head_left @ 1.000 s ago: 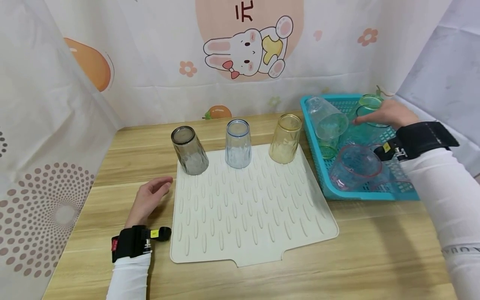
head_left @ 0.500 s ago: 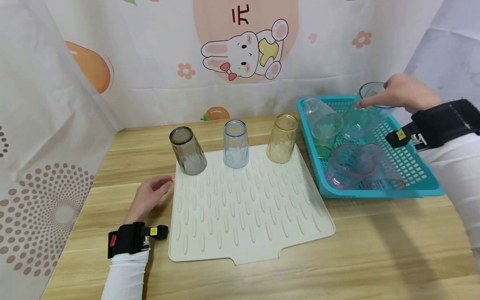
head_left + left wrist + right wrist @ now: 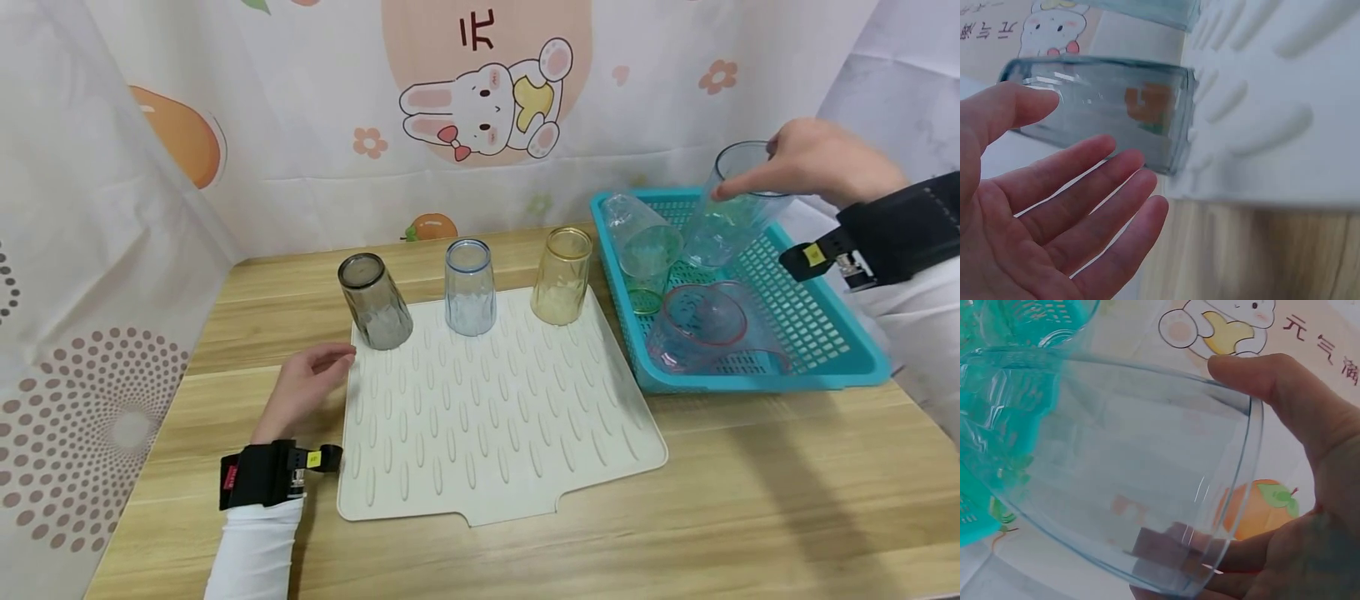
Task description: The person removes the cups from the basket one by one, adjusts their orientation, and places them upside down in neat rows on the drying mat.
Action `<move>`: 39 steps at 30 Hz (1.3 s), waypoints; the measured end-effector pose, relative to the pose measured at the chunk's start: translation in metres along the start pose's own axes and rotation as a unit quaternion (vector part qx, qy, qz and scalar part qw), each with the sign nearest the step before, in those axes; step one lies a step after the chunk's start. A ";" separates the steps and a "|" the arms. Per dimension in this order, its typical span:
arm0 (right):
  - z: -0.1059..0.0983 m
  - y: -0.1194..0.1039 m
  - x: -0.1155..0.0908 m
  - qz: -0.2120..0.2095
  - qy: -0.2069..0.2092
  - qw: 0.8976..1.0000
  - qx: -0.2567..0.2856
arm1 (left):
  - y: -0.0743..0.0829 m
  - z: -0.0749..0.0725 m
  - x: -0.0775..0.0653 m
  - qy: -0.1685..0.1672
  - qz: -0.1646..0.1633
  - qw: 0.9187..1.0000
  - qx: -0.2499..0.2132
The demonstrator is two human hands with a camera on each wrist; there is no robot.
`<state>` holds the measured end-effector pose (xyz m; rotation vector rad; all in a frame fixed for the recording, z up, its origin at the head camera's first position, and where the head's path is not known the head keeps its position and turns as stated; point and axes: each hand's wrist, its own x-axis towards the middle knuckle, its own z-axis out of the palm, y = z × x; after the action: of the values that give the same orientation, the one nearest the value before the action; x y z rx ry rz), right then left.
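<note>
My right hand grips a clear drinking glass near its rim, thumb on one side and fingers on the other. The glass is tilted over the back of the turquoise basket; in the right wrist view its clear wall fills the middle. My left hand lies at the left edge of the white ribbed mat, holding nothing. Its fingers are relaxed and spread in the left wrist view, with a glass beyond them. Upside down along the mat's back edge stand a grey glass, a blue-rimmed glass and a yellow glass.
Inside the basket lie a pink-rimmed glass, a clear cup leaning at the left and a green glass beneath it. Behind the wooden table hangs a printed curtain.
My right hand has moved up and to the right, lifting the clear glass from among the others in the basket. The left hand has shifted slightly right, to the mat's edge.
</note>
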<state>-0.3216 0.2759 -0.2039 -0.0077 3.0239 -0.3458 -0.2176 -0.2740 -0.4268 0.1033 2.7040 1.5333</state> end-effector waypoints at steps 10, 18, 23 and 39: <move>-0.015 -0.019 -0.007 -0.018 0.023 1.000 -0.005 | 0.020 0.019 0.003 -0.015 0.035 0.999 0.013; -0.021 -0.040 -0.007 -0.062 0.021 0.998 -0.024 | 0.028 0.029 0.007 -0.039 0.045 0.998 -0.008; -0.020 -0.057 -0.008 -0.090 0.014 0.994 -0.054 | 0.031 0.034 0.009 -0.047 0.055 0.997 -0.023; 0.001 -0.111 -0.019 -0.128 -0.029 0.991 0.038 | 0.044 0.071 0.024 -0.093 0.083 0.989 -0.075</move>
<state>-0.3034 0.1682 -0.1782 -0.3962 2.9516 -0.4729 -0.2358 -0.1888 -0.4253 0.4547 2.4822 1.6708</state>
